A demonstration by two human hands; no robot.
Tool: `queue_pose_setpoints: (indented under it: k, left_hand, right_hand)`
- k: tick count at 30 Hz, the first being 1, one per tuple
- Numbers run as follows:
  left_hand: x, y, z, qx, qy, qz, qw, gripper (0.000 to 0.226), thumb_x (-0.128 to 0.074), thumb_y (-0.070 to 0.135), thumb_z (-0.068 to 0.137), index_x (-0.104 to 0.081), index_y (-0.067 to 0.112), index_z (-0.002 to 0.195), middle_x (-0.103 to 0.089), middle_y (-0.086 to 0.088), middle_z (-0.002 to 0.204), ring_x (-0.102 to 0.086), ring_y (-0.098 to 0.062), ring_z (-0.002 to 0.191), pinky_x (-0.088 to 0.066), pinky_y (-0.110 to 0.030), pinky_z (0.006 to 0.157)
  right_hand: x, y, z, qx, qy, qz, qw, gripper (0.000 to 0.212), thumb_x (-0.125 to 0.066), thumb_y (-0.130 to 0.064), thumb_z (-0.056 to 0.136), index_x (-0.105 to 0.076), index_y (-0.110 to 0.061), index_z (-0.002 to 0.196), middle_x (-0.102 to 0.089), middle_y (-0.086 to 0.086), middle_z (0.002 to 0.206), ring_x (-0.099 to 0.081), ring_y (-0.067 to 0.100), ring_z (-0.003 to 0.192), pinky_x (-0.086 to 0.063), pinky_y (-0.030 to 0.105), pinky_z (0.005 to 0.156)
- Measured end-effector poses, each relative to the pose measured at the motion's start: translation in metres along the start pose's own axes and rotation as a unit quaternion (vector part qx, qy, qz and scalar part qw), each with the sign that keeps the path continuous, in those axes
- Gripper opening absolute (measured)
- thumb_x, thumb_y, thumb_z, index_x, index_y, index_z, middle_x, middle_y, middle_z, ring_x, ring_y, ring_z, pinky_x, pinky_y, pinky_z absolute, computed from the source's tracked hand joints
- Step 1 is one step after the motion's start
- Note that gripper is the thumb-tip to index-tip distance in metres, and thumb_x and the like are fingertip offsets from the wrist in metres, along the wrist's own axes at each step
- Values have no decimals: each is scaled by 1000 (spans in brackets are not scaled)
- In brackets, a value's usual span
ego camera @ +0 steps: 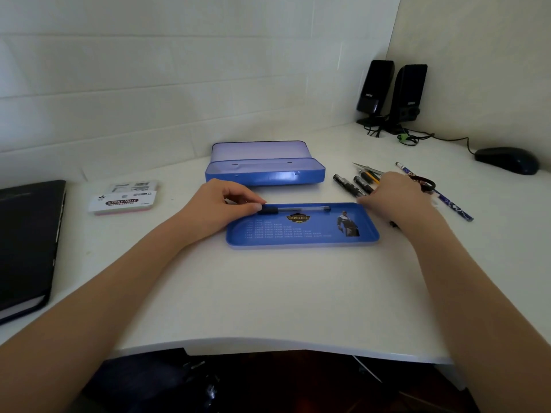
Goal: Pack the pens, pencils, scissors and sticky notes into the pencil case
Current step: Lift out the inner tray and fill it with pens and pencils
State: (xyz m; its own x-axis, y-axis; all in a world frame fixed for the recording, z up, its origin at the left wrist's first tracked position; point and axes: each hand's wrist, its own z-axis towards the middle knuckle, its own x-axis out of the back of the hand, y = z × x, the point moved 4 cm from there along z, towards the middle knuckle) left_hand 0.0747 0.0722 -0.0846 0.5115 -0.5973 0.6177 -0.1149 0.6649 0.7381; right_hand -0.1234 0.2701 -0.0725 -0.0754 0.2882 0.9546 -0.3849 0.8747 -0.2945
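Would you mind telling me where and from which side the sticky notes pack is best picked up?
Grip the sticky notes pack across its short width, probably from above: it lies flat on the desk with bare surface around it, so thumb and fingers can close on its long edges.

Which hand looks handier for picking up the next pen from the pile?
The right hand: it already rests over the loose pens right of the tray. The left hand is busy holding a pen in the tray.

On the desk [268,293], the tray [301,234] with one pen [295,209] lies before the pencil case [265,171]; sticky notes [123,198] left, other pens [351,184] right, speakers [390,96] at the far right corner
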Motion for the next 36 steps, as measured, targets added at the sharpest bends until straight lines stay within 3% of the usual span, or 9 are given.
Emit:
queue_pose_setpoints:
  k: [4,12,15,18,21,25,31,34,36]
  left_hand:
    - [-1,0,0,2,0,-1,1000,10,-72,24,79,-76,26,88,-70,22,76,-61,3,75,-41,-2,68]
    - [0,1,0,2,2,-5,1000,10,-72,23,79,-76,26,87,-69,25,73,-60,6,72,-41,-2,67]
    - [1,0,1,1,6,-13,1000,10,-70,21,81,-75,25,88,-70,23,73,-60,6,73,-41,-2,68]
    - [2,-2,1,4,16,-62,998,17,-59,11,89,-72,21,91,-72,13,85,-62,8,77,-43,-4,72]
    - [6,-4,2,29,36,-106,993,19,-52,9,92,-70,12,98,-70,-2,89,-61,6,70,-42,-4,64]
    - [5,0,0,39,25,-122,992,15,-65,22,85,-72,16,96,-73,4,93,-64,1,78,-44,-5,69]
    - [0,10,-4,5,-26,-18,999,18,-79,23,70,-74,25,87,-67,27,71,-57,7,69,-39,-1,64]
    - [-1,11,-5,1,-34,-8,999,23,-81,18,68,-73,24,88,-63,31,67,-53,9,58,-37,-1,58]
    - [-1,10,-4,-3,-29,-4,1000,23,-81,18,68,-73,25,89,-64,30,69,-54,6,64,-37,-2,60]
  right_hand:
    - [-2,0,1,-16,-9,-34,999,41,-61,-32,84,-54,-3,112,-53,22,122,-46,39,116,-43,44,94]
    - [8,-6,-4,11,83,-42,996,19,-59,-23,82,-60,-7,93,-60,15,105,-52,35,108,-41,40,90]
    - [17,-12,-9,84,131,60,986,21,-62,-29,83,-69,-11,90,-66,8,91,-60,29,94,-50,40,85]
    - [17,-27,-23,195,26,239,951,14,-69,-29,82,-70,-16,85,-70,-1,81,-64,14,75,-54,28,68]
    - [8,-46,-41,292,-89,228,925,10,-74,-28,78,-72,-19,79,-70,-5,72,-57,3,61,-45,11,57]
    - [-9,-61,-49,357,-97,191,909,10,-77,-24,75,-72,-16,78,-61,-10,64,-50,-3,55,-40,8,55]
    - [-19,-65,-46,346,-50,210,913,30,-80,-33,70,-57,-19,84,-51,-6,68,-44,8,59,-37,25,58]
    - [-3,-45,-29,266,7,237,934,25,-73,-37,78,-59,-18,88,-52,-4,71,-45,11,61,-38,28,59]
    - [12,-20,-12,185,75,201,959,18,-68,-33,82,-62,-19,91,-57,-3,78,-55,13,71,-43,30,67]
